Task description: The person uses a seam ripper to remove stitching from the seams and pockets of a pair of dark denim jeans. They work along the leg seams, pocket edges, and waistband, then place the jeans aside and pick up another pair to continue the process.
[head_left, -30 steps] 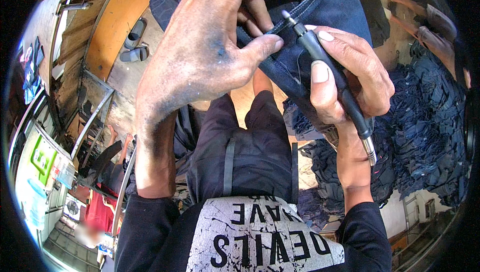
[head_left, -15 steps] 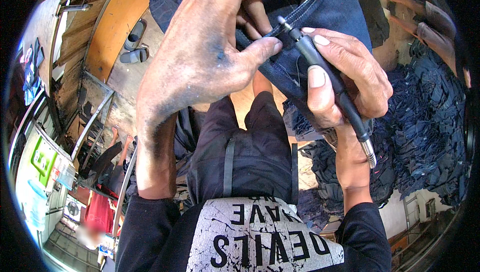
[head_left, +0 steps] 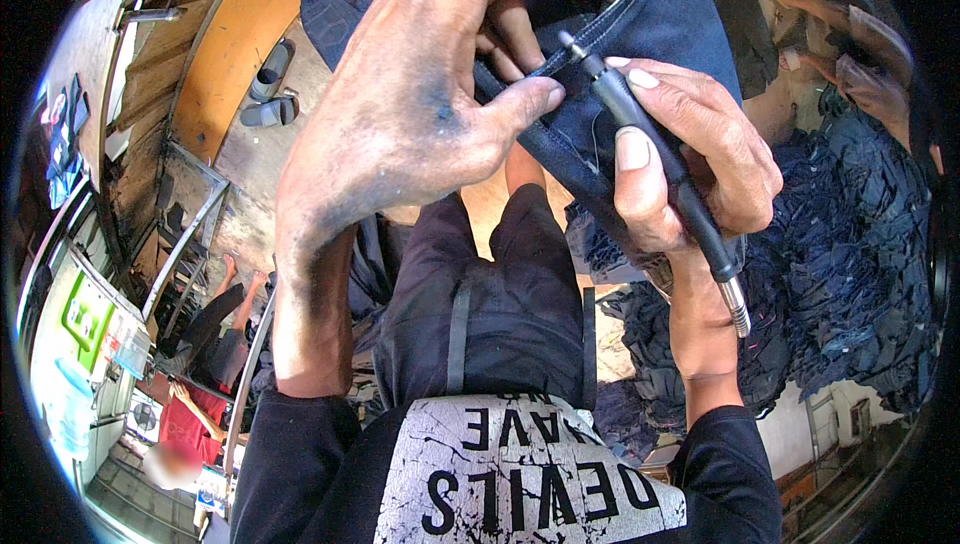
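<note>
Dark blue denim jeans (head_left: 665, 4) are held up in front of me, with pale stitching along a curved, open edge. My left hand (head_left: 400, 114) grips that edge, its fingers reaching into the opening and its thumb lying on the near side. Dark smudges mark the back of this hand. In my right hand (head_left: 700, 144) is a black pen-shaped rotary tool (head_left: 655, 149) with a grey tip and a metal spring at its lower end. Its tip is at the stitched edge, close to my left thumb; whether it touches the cloth I cannot tell.
Heaps of dark cloth pieces (head_left: 850, 244) lie on the right. A pair of slippers (head_left: 270, 94) rests at the left beside an orange board (head_left: 240, 44). Another person's legs (head_left: 830, 24) show at upper right. A person in red (head_left: 185, 419) is at lower left, near a blue water bottle (head_left: 70, 404).
My hands, the rotary tool and the denim stay almost in place. At lower left, the person in red has shifted, with an arm now showing.
</note>
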The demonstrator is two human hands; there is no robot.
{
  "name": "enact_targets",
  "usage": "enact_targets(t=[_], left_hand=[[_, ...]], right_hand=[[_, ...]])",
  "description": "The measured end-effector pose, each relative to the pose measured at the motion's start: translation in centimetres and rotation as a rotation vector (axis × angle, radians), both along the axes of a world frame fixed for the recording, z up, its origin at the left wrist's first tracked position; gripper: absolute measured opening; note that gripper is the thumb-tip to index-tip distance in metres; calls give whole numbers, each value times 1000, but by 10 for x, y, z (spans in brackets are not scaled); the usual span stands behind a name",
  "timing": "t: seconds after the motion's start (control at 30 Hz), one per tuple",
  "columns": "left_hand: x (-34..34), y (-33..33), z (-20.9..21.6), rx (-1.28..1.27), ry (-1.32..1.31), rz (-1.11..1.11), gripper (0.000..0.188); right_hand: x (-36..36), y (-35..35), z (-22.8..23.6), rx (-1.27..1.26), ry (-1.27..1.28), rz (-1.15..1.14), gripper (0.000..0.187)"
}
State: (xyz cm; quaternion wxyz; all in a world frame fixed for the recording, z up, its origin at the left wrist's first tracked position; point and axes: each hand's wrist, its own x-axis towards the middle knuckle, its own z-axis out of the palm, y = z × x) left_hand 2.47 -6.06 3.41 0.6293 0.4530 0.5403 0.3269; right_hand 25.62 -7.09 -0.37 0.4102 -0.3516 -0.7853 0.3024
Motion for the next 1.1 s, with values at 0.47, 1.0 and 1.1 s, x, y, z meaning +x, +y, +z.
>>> enact_targets(t=[0.47,1.0,1.1], left_hand=[[-2,-5,-10,70,-7,-41,92],[0,-6,-26,197,51,-77,105],[0,-3,-25,170,17,-72,107]], right_hand=[[21,16,0,-278,427,-278,34],[19,19,1,16,7,42,27],[16,22,2,15,2,70,27]])
